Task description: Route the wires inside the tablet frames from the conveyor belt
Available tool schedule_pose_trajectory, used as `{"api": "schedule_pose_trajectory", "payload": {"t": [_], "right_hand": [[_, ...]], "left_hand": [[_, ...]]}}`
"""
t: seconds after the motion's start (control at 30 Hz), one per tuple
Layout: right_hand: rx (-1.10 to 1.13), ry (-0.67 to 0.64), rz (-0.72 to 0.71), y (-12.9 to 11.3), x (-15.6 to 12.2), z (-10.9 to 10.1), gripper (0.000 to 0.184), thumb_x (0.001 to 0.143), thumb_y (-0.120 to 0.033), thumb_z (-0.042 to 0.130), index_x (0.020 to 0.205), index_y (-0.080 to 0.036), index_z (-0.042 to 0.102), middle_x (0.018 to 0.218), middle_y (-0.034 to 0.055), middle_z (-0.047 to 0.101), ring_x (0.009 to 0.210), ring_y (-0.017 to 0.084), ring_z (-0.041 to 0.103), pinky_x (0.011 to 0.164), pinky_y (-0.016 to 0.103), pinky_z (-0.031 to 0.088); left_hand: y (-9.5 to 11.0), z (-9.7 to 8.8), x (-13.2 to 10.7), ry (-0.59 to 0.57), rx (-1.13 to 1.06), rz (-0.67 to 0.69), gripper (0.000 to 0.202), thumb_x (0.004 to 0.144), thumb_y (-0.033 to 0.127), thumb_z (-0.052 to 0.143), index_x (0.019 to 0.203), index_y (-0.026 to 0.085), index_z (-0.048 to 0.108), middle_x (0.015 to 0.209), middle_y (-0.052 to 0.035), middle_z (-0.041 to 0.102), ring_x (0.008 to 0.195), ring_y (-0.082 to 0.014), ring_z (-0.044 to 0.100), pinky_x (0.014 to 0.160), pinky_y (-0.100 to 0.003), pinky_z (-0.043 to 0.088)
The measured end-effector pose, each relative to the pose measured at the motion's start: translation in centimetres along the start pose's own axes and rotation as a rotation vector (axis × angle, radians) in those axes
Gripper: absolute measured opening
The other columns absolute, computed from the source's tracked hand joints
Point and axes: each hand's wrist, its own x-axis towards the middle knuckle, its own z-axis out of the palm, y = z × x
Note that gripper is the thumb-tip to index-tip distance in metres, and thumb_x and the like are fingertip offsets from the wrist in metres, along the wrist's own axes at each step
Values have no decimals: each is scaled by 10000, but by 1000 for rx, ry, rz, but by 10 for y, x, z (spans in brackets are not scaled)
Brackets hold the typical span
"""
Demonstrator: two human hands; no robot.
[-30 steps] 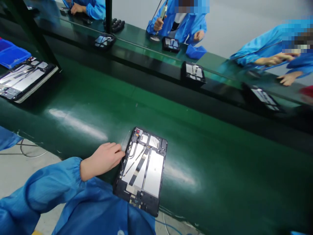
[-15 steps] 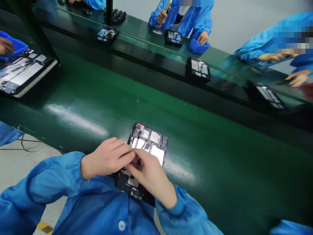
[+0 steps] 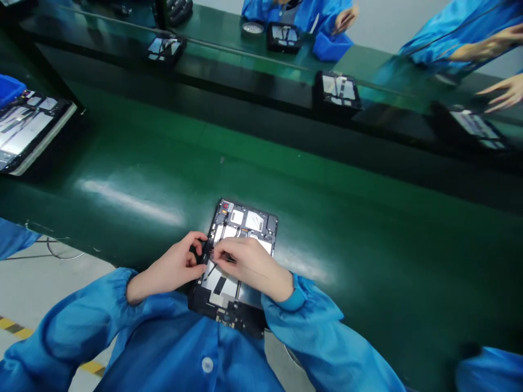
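An opened tablet [image 3: 229, 283] with silvery battery plates and a dark circuit board end lies in front of me, its near end close to my body. At its left edge rests my left hand [image 3: 174, 267], thumb and forefinger apart and touching the rim. My right hand [image 3: 251, 264] reaches across the tablet, its fingertips pinched together near the left side. What they hold, if anything, is too small to make out. A short dark strip [image 3: 211, 270] lies just below those fingertips.
More opened tablets [image 3: 24, 125] are stacked at the left by a blue bin [image 3: 10, 90]. Beyond a dark ledge [image 3: 253, 98], several opened devices [image 3: 339, 90] and another blue bin [image 3: 332, 46] stand before co-workers in blue smocks [image 3: 318, 13].
My hands have come apart: the left has drawn back to the tablet's left edge and its fingers have spread. The right is now pinched at the tablet's left side. The view has shifted.
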Motion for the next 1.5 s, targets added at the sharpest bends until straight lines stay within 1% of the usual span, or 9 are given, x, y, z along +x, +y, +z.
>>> {"api": "schedule_pose_trajectory", "payload": {"t": [0.13,0.33,0.6,0.83,0.93,1.07,1.2,1.4,1.5], "right_hand": [[-88,29,-84,10,7,3,109,874,-90,577,855,-194,604,806,4,643,712,125,595,657,211,422],[-143,105,-83,17,6,5,130,858,-72,565,868,-198,593,837,7,643,716,135,597,644,221,429],[-128,180,-122,23,5,7,139,900,-90,511,884,-196,600,840,19,651,754,146,607,669,234,446],[-169,255,-160,26,5,10,135,942,-132,488,892,-192,599,827,36,648,757,160,586,691,261,454],[-173,269,-172,27,6,11,133,936,-123,491,893,-190,598,820,35,643,757,162,583,686,262,451],[-163,278,-159,28,6,11,130,932,-120,498,901,-193,601,837,39,647,777,164,589,699,265,455],[-150,300,-140,29,7,12,126,945,-150,505,899,-194,614,856,51,660,799,174,592,733,288,465],[-126,380,-74,32,15,8,106,918,-135,556,885,-203,630,873,47,689,823,187,590,778,312,458],[-140,378,-65,34,22,4,102,892,-116,592,866,-206,633,849,34,693,798,185,579,759,306,443]], "left_hand": [[-2,3,1,-11,-83,-34,507,791,166,606,1232,284,386,1005,24,482,586,-43,528,512,-192,404],[1,9,2,68,0,-60,522,742,100,582,1198,278,401,954,42,477,546,-35,492,486,-186,375],[2,7,3,47,-41,-87,518,738,91,567,1189,283,399,943,49,461,560,-37,509,503,-188,379],[7,9,17,154,17,-100,376,725,107,588,1053,236,456,834,72,455,566,-48,501,527,-191,400],[8,5,25,142,-30,-62,384,727,119,615,1061,228,459,856,67,475,574,-44,502,540,-189,403],[6,1,28,91,-131,-32,385,742,131,618,1075,224,450,876,61,485,583,-43,514,535,-183,397],[7,3,28,96,-173,-44,347,749,131,595,1050,219,447,851,61,482,588,-46,501,516,-169,386],[15,6,36,189,-36,-58,295,678,92,564,930,197,450,754,79,473,529,-35,441,491,-157,350],[18,3,41,179,10,-49,320,653,86,559,937,192,456,715,87,469,503,-35,429,471,-154,333]]}}
